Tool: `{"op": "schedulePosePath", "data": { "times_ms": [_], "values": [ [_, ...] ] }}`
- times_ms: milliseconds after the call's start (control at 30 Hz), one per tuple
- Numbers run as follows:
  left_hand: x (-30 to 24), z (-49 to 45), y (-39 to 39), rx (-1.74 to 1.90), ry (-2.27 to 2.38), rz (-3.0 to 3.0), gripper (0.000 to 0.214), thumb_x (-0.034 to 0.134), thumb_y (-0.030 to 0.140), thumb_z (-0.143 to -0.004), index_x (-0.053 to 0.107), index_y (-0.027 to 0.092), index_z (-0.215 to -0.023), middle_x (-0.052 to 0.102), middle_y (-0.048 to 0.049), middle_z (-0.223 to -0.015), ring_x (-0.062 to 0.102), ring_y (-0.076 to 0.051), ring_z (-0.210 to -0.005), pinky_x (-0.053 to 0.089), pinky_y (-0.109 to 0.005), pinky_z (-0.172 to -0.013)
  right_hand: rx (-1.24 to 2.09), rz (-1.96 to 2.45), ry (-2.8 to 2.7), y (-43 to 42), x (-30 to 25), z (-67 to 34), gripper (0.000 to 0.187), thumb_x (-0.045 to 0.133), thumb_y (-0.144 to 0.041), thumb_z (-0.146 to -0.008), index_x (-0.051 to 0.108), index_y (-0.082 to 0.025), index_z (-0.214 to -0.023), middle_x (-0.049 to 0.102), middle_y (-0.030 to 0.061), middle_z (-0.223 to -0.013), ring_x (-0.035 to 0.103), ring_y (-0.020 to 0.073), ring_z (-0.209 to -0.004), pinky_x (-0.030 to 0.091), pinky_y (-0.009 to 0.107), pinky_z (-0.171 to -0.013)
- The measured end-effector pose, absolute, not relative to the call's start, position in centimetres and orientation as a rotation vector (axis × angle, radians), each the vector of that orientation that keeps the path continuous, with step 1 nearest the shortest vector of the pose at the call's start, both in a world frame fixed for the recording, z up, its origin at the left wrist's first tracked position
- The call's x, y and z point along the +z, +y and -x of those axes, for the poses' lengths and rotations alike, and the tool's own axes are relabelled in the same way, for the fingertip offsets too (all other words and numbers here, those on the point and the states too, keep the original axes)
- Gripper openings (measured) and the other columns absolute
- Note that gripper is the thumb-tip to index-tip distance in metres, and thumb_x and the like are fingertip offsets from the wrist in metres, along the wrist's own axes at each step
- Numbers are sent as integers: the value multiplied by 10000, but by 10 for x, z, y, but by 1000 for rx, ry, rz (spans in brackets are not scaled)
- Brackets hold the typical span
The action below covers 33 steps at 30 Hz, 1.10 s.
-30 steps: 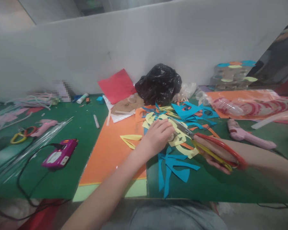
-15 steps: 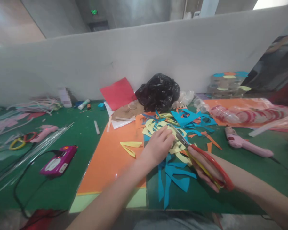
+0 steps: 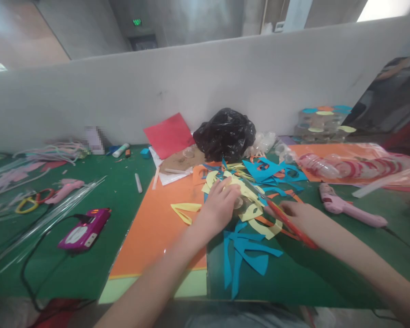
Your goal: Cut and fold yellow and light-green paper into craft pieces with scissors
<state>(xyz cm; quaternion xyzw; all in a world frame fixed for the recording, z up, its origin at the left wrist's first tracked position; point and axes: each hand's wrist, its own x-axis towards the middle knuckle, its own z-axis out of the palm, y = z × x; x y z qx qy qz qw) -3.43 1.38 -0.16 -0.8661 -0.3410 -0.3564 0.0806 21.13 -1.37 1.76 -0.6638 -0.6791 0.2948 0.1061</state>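
Observation:
My left hand (image 3: pixel 221 204) is closed on a piece of pale yellow paper (image 3: pixel 230 181) at the middle of the table, fingers curled over it. By its thumb shows a small round object, too blurred to name. My right hand (image 3: pixel 295 218) grips red-handled scissors (image 3: pixel 283 214), whose blades point up and left toward the yellow paper. Cut yellow scraps (image 3: pixel 253 212) lie beneath and between both hands. Blue paper strips (image 3: pixel 249 255) are spread on the near side. A folded yellow paper piece (image 3: pixel 182 210) rests on an orange sheet (image 3: pixel 150 237) left of my left hand.
Behind the scraps sit a black plastic bag (image 3: pixel 225 133) and a red sheet (image 3: pixel 169 134). Pink glue guns lie right (image 3: pixel 351 209) and left (image 3: pixel 66 187). A purple corded box (image 3: pixel 85 230) is at left. Plastic bottles (image 3: pixel 358 165) lie at right, before a grey partition (image 3: pixel 123 95).
My right hand has turned over, back upward, and the scissors have rotated so their handles show edge-on. My left hand has shifted slightly left. A yellow curved scrap now shows more fully near the scissors.

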Motion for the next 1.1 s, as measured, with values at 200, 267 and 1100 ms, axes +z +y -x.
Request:
{"op": "schedulePosePath", "data": {
  "times_ms": [200, 267, 1100],
  "values": [
    [5, 38, 14, -1136, -968, 2627, 393, 383, -28, -838, 503, 152, -1166, 628, -129, -1163, 545, -239, -1269, 492, -436, -1053, 192, 2082, -2307, -3, 16, -214, 353, 461, -548, -911, 538, -208, -855, 663, 139, -873, 625, 367, -940, 462, 415, -745],
    [8, 37, 13, -1121, -957, 2640, 307, 423, 28, -878, 498, 141, -1153, 612, -138, -1150, 556, -248, -1238, 501, -425, -1040, 145, 1900, -2342, 2, 17, -216, 335, 516, -528, -888, 540, -207, -797, 660, 136, -911, 599, 344, -1000, 450, 406, -829],
    [12, 40, 9, -994, -1063, 2703, 206, 476, 178, -945, 477, 194, -1151, 600, -124, -1201, 518, -273, -1278, 465, -469, -1049, 806, 1566, -2088, 24, 58, -198, 413, 478, -608, -902, 533, -216, -782, 566, 12, -679, 523, 161, -599, 387, 280, -531]
  ]
}}
